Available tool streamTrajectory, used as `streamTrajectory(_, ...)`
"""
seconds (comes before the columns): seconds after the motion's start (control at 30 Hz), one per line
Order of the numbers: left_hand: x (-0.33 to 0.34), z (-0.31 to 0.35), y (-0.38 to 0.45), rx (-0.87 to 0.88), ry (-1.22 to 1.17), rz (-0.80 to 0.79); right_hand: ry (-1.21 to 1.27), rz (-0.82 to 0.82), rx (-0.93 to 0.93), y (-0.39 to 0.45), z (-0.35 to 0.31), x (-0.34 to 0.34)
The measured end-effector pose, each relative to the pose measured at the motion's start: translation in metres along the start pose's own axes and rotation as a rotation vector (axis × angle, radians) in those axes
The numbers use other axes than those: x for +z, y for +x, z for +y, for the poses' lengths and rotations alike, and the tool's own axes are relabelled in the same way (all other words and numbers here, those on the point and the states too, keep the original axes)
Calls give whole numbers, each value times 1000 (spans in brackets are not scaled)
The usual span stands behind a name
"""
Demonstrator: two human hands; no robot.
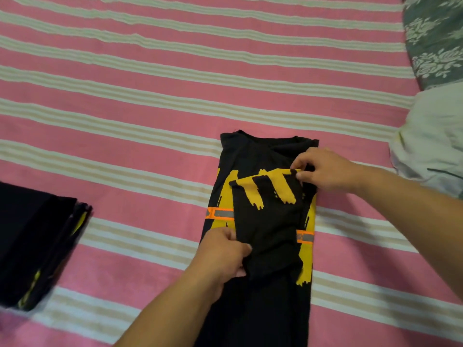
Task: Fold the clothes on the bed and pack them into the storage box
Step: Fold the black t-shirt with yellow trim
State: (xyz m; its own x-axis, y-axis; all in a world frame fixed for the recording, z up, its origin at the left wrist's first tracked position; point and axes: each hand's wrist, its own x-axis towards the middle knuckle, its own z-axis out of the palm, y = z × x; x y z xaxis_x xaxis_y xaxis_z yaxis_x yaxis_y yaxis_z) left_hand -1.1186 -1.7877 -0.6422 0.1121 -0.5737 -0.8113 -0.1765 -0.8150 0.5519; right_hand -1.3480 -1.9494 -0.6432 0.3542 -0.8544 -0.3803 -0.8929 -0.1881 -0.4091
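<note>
1. Black T-shirt (pixel 260 246) with yellow print and orange bands: mid-bed on the pink striped sheet (pixel 150 121), narrowed lengthwise, a sleeve flap doubled over its front.
2. Far left: stack of folded dark clothes (pixel 37 246), well apart.
3. Left hand (pixel 225 251): pinching the flap's lower edge.
4. Right hand (pixel 323 169): pinching the flap's upper corner.
5. Far right: pale pillow (pixel 431 144), with a grey floral pillow (pixel 436 38) beyond it.

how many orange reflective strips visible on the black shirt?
2: one orange strip with a grey centre at the black yellow-printed shirt's left edge, one at its right edge. More may be hidden under the fold.
</note>
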Motion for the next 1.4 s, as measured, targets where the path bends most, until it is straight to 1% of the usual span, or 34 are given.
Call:
streamTrajectory(0.03,-5,0,-4,-19,47,-2,-30,-12,0,1,4,-4)
streamTrajectory(0.07,-13,4,-9,-21,174,-9,-32,-13,-5,3,7,-6)
streamTrajectory(0.1,-19,8,-9,23,373,12,-7,-19,0,4,7,-7)
streamTrajectory(0.13,-24,15,-6,126,559,82,37,-22,8,5,6,-6)
streamTrajectory(0.17,-27,24,2,271,670,203,87,-32,22,5,4,-6)
streamTrajectory(0.2,-29,34,12,411,685,304,124,-30,31,5,4,-3)
streamTrajectory(0.23,-29,44,25,515,661,352,119,-20,41,6,5,0)
streamTrajectory(0.27,-28,55,40,571,665,349,90,-19,41,6,5,2)
streamTrajectory(0.33,-25,71,67,589,822,289,19,17,42,4,9,7)
streamTrajectory(0.4,-24,74,87,587,987,276,10,98,103,4,11,8)
streamTrajectory(0.47,-26,71,96,631,1010,308,28,143,190,1,6,12)
streamTrajectory(0.53,-26,70,99,668,1005,340,-1,221,290,-3,-7,21)
streamTrajectory(0.57,-26,70,99,680,996,356,-43,307,317,-5,-16,29)
streamTrajectory(0.6,-26,69,100,694,974,374,-91,428,280,-9,-28,38)
streamTrajectory(0.63,-26,68,101,702,943,388,-133,548,186,-11,-37,48)
streamTrajectory(0.67,-26,67,102,707,919,393,-181,597,72,-12,-41,59)
streamTrajectory(0.7,-27,67,103,707,915,388,-237,548,5,-12,-43,69)
streamTrajectory(0.73,-29,67,105,705,926,372,-282,421,4,-11,-39,77)
streamTrajectory(0.77,-30,68,106,695,939,356,-321,297,46,-9,-31,82)
streamTrajectory(0.8,-31,70,108,679,943,351,-342,224,81,-7,-20,85)
streamTrajectory(0.83,-31,73,109,654,938,360,-357,194,94,-6,-10,87)
streamTrajectory(0.87,-31,76,110,630,914,382,-363,197,93,-4,-4,87)
streamTrajectory(0.93,-32,85,113,533,812,395,-321,269,126,-1,0,84)
streamTrajectory(1.0,-34,96,118,404,599,342,-145,353,272,2,3,75)
streamTrajectory(1.07,-40,106,122,330,364,309,51,388,399,5,5,63)
streamTrajectory(1.13,-43,115,124,340,228,281,252,433,471,12,5,48)
streamTrajectory(1.17,-44,118,126,369,159,253,411,442,494,16,3,41)
streamTrajectory(1.2,-43,121,125,388,88,217,580,443,516,21,2,36)
streamTrajectory(1.27,-41,127,121,364,-35,138,815,412,565,28,4,32)
streamTrajectory(1.33,-41,130,126,306,-102,97,990,367,589,30,7,29)
streamTrajectory(1.4,-44,134,123,248,-118,64,1065,299,578,29,7,27)
